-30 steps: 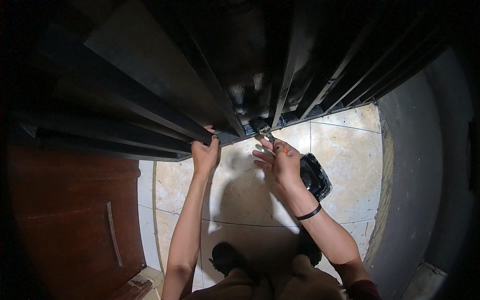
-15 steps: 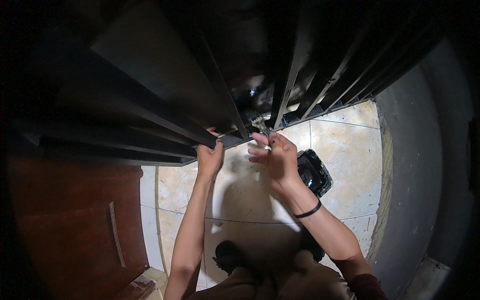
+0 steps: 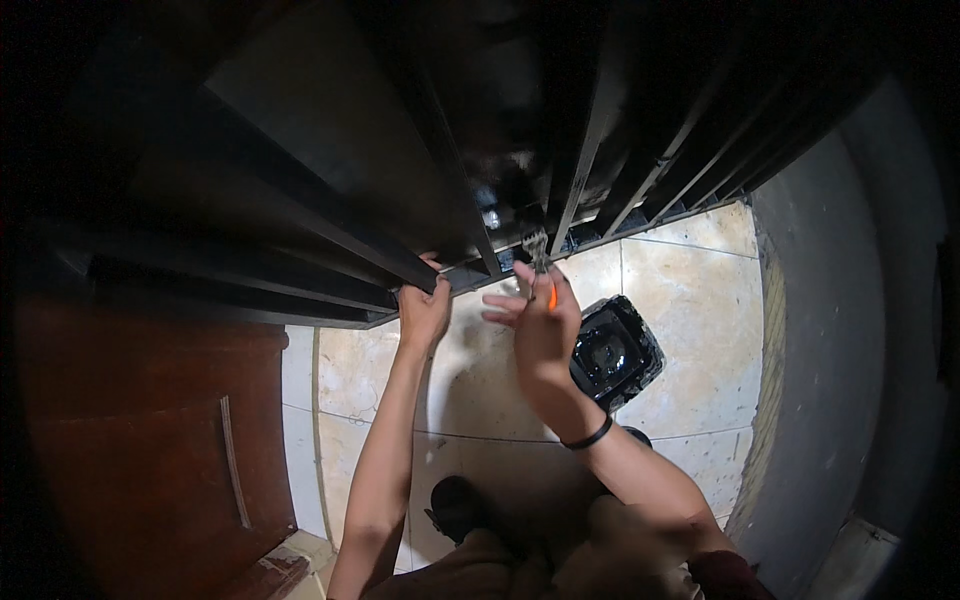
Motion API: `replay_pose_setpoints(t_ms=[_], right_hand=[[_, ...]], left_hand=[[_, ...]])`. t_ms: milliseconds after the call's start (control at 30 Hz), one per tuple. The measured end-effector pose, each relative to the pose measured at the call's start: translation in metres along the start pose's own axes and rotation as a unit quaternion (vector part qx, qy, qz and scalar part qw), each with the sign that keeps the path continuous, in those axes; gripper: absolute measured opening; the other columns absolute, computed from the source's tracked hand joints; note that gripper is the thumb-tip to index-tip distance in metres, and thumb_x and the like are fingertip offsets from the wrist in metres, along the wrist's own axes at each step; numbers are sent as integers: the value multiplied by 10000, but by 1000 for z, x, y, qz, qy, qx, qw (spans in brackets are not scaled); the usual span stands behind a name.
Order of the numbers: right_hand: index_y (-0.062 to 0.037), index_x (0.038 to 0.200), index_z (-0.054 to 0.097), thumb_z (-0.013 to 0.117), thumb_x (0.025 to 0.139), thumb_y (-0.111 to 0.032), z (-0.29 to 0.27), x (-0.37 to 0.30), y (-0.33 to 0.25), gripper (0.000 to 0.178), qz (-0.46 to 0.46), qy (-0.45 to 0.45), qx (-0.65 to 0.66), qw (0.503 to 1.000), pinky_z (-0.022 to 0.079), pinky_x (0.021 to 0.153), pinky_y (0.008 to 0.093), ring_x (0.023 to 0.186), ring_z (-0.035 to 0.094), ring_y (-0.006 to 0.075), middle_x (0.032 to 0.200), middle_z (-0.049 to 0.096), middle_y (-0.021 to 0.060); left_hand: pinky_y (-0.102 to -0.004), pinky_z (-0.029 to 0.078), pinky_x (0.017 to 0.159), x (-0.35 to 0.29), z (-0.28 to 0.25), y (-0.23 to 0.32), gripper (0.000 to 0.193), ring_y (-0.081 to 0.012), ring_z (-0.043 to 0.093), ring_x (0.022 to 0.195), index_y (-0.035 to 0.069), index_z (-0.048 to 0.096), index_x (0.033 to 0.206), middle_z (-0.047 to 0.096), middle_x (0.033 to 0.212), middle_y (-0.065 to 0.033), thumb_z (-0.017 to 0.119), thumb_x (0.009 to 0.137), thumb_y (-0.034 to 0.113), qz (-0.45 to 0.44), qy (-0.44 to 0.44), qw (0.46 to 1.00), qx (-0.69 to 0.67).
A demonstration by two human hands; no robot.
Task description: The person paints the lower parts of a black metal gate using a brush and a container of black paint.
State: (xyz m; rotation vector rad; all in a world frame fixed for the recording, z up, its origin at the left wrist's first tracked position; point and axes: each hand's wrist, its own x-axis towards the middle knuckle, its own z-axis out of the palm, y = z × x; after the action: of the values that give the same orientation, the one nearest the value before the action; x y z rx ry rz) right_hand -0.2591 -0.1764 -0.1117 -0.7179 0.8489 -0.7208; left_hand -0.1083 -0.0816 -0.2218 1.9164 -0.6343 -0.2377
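Observation:
My left hand (image 3: 424,316) is wrapped round the lower edge of a dark metal gate (image 3: 330,228), at the foot of one upright bar. In my right hand (image 3: 546,335), a paintbrush (image 3: 536,244) is gripped by its handle, where a spot of orange shows. Some fingers of that hand are spread to the left. The brush's bristle end reaches between two bars just above the bottom rail, against a dark, glossy panel. Whether the bristles touch metal I cannot tell. Partly behind my right hand, a black square container (image 3: 640,350) with shiny black liquid rests on the floor.
Pale floor tiles (image 3: 690,290) lie below the gate, between a brown wooden door (image 3: 150,430) on the left and a grey wall (image 3: 820,330) on the right. My dark shoe (image 3: 458,508) stands near the bottom. Shadow covers the upper bars.
My right hand has shifted slightly left and turned more upright, and the brush tip has moved a little right. More of the black container shows. My left hand keeps its hold on the gate.

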Motion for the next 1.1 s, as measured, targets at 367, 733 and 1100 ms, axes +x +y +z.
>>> replay_pose_setpoints(t_ms=[367, 733, 1100], right_hand=[[90, 1477, 246, 369, 1096, -182, 33, 2, -2, 484, -89, -14, 16, 996, 620, 656, 313, 950, 712, 281, 1380, 473, 256], [97, 1515, 154, 380, 1101, -176, 47, 1, -9, 545, -87, 6, 22, 996, 636, 692, 353, 1005, 706, 292, 1429, 455, 256], [63, 1499, 211, 389, 1102, -192, 16, -11, 22, 503, -45, 4, -26, 999, 607, 639, 330, 883, 715, 247, 1356, 468, 192]], left_hand=[[-381, 498, 933, 1, 0, -16, 228, -315, 649, 1103, 9, 615, 1088, 657, 1242, -177, 624, 887, 116, 40, 10, 999, 1], [-405, 497, 911, 0, 2, -21, 236, -338, 648, 1099, 21, 622, 1087, 658, 1218, -190, 650, 875, 123, 62, 15, 998, -26], [-408, 500, 904, -3, 4, -7, 214, -349, 657, 1066, -3, 621, 1072, 666, 1170, -203, 642, 876, 81, 85, 23, 995, -44]])
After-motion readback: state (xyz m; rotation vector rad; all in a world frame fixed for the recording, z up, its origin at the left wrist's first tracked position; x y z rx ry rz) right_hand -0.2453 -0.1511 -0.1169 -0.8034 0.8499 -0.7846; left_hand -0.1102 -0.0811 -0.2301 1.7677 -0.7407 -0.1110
